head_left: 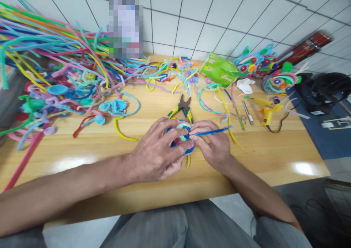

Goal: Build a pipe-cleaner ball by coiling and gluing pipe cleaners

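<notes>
My left hand point(157, 151) is wrapped round a coiled disc of pipe cleaners point(183, 128), in blue, pink and pale green, at the middle of the wooden table point(246, 160). My right hand point(212, 144) pinches the loose blue pipe cleaner point(214, 132) that runs from the coil out to the right. Both hands rest low over the table near its front edge. Yellow-handled pliers point(183, 108) lie just behind the coil, partly hidden by my fingers.
A big heap of coloured pipe cleaners point(55, 65) fills the left and back. A yellow glue gun point(266, 109), small scissors point(238, 117), a green bag point(219, 71) and finished coiled figures point(274, 78) sit at the right. A black object point(326, 89) stands beyond the right edge.
</notes>
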### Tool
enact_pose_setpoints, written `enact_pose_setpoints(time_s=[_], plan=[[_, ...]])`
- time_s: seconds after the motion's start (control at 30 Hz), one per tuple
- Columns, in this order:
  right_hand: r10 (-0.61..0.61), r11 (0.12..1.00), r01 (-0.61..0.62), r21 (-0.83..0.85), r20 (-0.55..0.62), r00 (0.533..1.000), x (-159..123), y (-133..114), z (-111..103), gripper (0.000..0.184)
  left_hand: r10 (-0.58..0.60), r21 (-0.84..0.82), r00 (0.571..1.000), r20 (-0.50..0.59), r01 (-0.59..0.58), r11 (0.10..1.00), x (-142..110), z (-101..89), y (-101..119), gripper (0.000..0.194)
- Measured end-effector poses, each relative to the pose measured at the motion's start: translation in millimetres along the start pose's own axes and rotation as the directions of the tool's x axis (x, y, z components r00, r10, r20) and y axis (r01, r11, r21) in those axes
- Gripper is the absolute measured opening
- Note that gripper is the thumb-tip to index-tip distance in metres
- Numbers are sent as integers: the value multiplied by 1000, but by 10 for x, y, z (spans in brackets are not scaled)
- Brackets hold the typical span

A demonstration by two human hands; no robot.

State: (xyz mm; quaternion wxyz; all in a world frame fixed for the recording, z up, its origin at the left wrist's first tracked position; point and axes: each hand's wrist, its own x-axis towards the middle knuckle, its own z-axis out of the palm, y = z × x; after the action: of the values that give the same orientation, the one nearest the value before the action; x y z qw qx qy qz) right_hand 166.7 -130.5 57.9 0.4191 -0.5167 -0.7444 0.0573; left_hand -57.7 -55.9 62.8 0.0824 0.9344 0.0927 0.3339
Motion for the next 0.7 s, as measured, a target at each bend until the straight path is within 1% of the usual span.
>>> enact_pose_setpoints(time_s=[0.13,0.27,0.33,0.43,0.57,0.7], plan=[[-12,1000,12,3,-11,1000,-4,-10,10,12,-17,-90,999,29,20,996,11,-4,-7,36],[-16,999,16,40,3,1000,-10,-7,14,13,-123,-219,991,46,130,967,40,-23,-75,36],[-12,998,12,57,8,1000,-13,-1,15,14,-143,-253,988,64,155,955,49,-20,-123,39],[-11,998,11,62,9,1000,-13,2,18,15,-121,-309,989,83,141,940,49,3,-192,41],[-12,999,11,42,11,1000,-3,-3,18,12,-76,-416,991,112,116,902,41,29,-242,39],[10,1000,-11,22,11,1000,14,-2,-14,8,-89,-419,993,82,115,901,47,37,-247,37]])
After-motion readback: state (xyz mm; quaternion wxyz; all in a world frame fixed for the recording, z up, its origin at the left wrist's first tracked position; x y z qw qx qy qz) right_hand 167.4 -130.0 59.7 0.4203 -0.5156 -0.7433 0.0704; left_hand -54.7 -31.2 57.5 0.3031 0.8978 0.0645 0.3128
